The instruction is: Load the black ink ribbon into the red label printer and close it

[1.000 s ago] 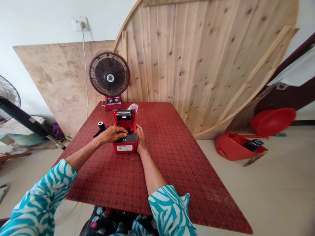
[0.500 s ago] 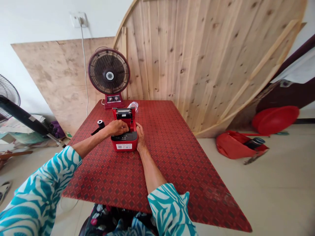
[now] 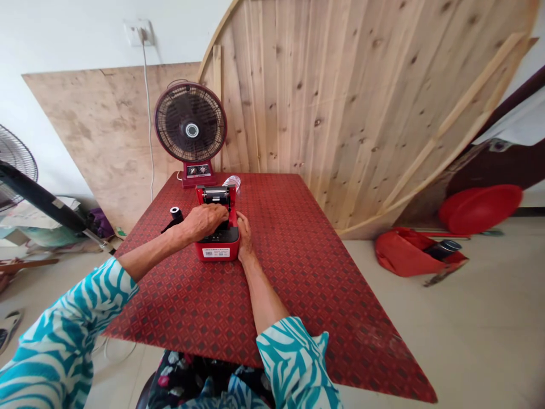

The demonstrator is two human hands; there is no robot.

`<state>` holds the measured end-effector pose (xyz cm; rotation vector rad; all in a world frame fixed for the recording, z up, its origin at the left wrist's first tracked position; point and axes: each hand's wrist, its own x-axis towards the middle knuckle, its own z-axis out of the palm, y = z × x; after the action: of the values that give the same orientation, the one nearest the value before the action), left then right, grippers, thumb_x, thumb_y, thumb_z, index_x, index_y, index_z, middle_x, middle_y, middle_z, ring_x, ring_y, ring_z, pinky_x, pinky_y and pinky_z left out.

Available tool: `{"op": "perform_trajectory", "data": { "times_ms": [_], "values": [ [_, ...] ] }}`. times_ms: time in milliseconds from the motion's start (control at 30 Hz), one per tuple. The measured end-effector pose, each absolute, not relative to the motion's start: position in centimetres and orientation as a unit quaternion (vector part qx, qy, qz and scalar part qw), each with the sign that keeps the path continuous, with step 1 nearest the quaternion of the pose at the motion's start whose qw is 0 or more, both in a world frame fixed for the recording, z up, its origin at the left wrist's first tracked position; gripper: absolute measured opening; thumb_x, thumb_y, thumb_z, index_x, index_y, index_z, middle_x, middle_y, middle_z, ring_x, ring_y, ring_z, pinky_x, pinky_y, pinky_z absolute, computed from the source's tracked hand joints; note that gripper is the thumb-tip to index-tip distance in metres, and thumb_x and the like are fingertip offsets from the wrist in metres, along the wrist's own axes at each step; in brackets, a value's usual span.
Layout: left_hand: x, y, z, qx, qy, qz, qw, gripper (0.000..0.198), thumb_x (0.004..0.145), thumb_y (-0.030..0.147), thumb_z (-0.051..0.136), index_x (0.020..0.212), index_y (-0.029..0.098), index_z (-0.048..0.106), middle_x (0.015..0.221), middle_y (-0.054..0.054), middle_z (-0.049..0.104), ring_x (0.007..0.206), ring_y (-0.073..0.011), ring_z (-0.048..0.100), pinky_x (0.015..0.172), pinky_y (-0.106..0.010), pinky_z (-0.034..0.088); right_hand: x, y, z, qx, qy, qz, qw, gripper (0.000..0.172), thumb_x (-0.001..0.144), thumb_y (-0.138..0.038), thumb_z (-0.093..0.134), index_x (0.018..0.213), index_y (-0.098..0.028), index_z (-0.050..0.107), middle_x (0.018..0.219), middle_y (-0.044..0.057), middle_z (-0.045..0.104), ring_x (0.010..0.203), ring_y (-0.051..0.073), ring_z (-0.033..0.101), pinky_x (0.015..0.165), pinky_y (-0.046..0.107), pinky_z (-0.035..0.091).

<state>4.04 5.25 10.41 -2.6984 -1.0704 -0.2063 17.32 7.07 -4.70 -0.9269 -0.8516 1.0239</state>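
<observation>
A small red and black label printer stands on the table with its lid raised, showing a roller inside the lid. My left hand is over the open compartment, its fingers curled together near the right inner side. What those fingertips hold, if anything, is hidden. Against the printer's right side rests my right hand, fingers wrapped along the red wall and steadying it. Just left of the printer, a roll of black material with a white core stands on end, partly behind my left forearm.
Behind the printer are a dark red table fan and a clear plastic bottle lying down. The patterned red table narrows toward the wooden panel. On the floor to the right lies a red bag with a dark cylinder.
My left hand has lifted slightly and shifted right, toward the raised lid and the compartment's right side. My right hand keeps its place on the printer's side.
</observation>
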Motion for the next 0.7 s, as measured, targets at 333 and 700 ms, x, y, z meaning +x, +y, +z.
{"op": "perform_trajectory", "data": {
  "times_ms": [333,700],
  "values": [
    [3.6,0.5,8.6,-0.919,-0.249,-0.144,0.270,0.021,0.099,0.015,0.043,0.084,0.016,0.057,0.075,-0.004,0.060,0.068,-0.0171,0.053,0.063,-0.031,0.035,17.6,5.8,-2.9,-0.431,-0.398,0.453,0.672,0.049,0.083,-0.052,0.046,0.119,-0.022,0.059,0.126,0.008,0.063,0.113,0.020,0.057,0.101,0.037,0.042],
    [2.7,-3.4,3.9,-0.881,-0.359,-0.266,0.155,0.030,0.097,0.024,0.048,0.124,0.021,0.061,0.116,-0.010,0.069,0.109,-0.0234,0.061,0.097,-0.040,0.040,17.6,5.7,-3.2,-0.410,-0.380,0.476,0.679,0.044,0.083,-0.051,0.051,0.117,-0.024,0.061,0.129,0.006,0.063,0.118,0.020,0.057,0.105,0.038,0.041]
  ]
}}
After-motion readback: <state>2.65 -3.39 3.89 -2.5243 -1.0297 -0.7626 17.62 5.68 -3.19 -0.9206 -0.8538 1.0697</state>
